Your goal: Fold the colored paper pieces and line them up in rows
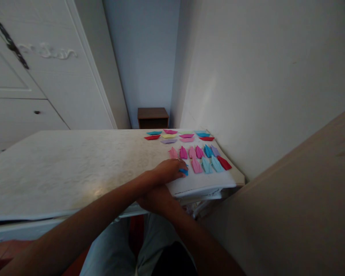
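My left hand [170,171] reaches across to the right, its fingers closed down over a blue folded paper piece [185,172] at the table. My right hand [156,200] is beneath my left wrist, close to the table's front edge; its fingers are hidden. Beyond and to the right of my left hand stand folded paper pieces in two rows, among them a pink one [196,166], a light blue one [217,164] and a red one [224,163]. Farther back lie several flat paper boats, including a yellow one [169,136] and a purple one [169,141].
The pale marbled table [60,168] stretches left, with a white sheet [201,184] under the paper pieces. A wall [261,76] borders it on the right. At the left stands a white cabinet [57,76]. A small brown shelf box [153,112] sits beyond the table.
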{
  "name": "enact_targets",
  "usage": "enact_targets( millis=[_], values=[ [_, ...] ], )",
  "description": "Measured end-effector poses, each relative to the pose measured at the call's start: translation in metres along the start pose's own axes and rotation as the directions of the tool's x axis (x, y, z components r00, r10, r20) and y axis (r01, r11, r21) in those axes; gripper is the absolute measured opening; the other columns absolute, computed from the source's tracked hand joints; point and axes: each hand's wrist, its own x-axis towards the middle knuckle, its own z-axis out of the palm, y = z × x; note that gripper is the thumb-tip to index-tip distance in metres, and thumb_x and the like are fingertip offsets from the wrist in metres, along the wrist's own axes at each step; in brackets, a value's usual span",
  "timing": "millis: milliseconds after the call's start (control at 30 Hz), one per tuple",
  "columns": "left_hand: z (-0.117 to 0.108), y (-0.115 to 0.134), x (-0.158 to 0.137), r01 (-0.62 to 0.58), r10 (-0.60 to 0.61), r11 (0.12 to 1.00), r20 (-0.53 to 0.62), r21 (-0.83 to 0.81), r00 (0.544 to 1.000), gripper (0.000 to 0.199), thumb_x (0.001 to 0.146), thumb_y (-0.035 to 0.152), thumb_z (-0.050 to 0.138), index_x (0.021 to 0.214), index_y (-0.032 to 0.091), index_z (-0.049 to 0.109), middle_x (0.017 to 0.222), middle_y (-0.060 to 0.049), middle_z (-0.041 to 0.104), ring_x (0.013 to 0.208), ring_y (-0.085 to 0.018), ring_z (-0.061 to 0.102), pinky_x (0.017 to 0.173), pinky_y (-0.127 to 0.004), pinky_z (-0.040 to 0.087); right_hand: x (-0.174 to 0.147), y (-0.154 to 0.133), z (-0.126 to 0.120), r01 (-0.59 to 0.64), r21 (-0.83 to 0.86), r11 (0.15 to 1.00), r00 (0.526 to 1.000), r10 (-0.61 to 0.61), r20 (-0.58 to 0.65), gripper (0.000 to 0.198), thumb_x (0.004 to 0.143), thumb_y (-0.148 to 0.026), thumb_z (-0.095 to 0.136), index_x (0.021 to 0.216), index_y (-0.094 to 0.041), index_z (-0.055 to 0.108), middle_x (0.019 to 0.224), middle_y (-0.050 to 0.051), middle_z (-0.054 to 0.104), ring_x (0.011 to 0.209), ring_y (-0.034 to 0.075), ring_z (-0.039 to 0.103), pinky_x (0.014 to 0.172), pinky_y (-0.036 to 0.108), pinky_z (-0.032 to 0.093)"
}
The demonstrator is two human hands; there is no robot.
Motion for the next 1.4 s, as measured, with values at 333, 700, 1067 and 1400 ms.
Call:
enact_targets(
  millis=[333,700,1067,1400],
  values=[
    [-0.002,0.006,-0.005,0.045,-0.045,0.998,-0.018,0.048,0.999,0.038,0.087,0.026,0.058,0.124,0.023,0.061,0.138,-0.009,0.054,0.121,-0.026,0.055,0.101,-0.037,0.043,0.000,0.005,0.009,0.045,-0.036,0.998,0.998,-0.047,-0.045,0.043,0.090,-0.023,0.048,0.131,-0.009,0.049,0.139,0.017,0.050,0.126,0.031,0.047,0.109,0.041,0.034],
    [-0.024,0.003,-0.055,0.114,-0.238,0.967,-0.647,-0.229,0.724,0.016,0.084,0.023,0.052,0.096,0.017,0.062,0.083,-0.002,0.067,0.057,-0.010,0.055,0.062,-0.024,0.046,0.004,0.006,-0.005,0.051,0.060,0.997,0.996,-0.047,-0.074,0.020,0.086,-0.018,0.053,0.100,-0.012,0.067,0.100,0.013,0.070,0.095,0.026,0.063,0.086,0.035,0.046],
    [-0.015,-0.063,-0.182,0.213,-0.737,0.640,-0.513,-0.738,0.440,0.021,0.065,0.035,0.063,0.070,0.019,0.052,0.054,0.005,0.050,0.046,-0.009,0.043,0.044,-0.020,0.032,0.018,0.019,-0.015,-0.202,0.737,0.645,0.937,0.347,-0.047,0.030,0.087,-0.040,0.053,0.068,-0.018,0.055,0.059,-0.003,0.055,0.055,0.011,0.053,0.055,0.022,0.038],
    [-0.010,-0.061,-0.187,0.107,-0.750,0.592,-0.498,-0.799,0.434,0.015,0.066,0.030,0.061,0.068,0.019,0.051,0.052,0.007,0.046,0.044,-0.007,0.040,0.042,-0.018,0.029,0.040,0.002,-0.002,-0.321,0.313,0.894,0.900,0.391,-0.194,0.023,0.086,-0.035,0.056,0.069,-0.019,0.060,0.065,-0.001,0.060,0.062,0.013,0.054,0.060,0.024,0.034]
  ],
)
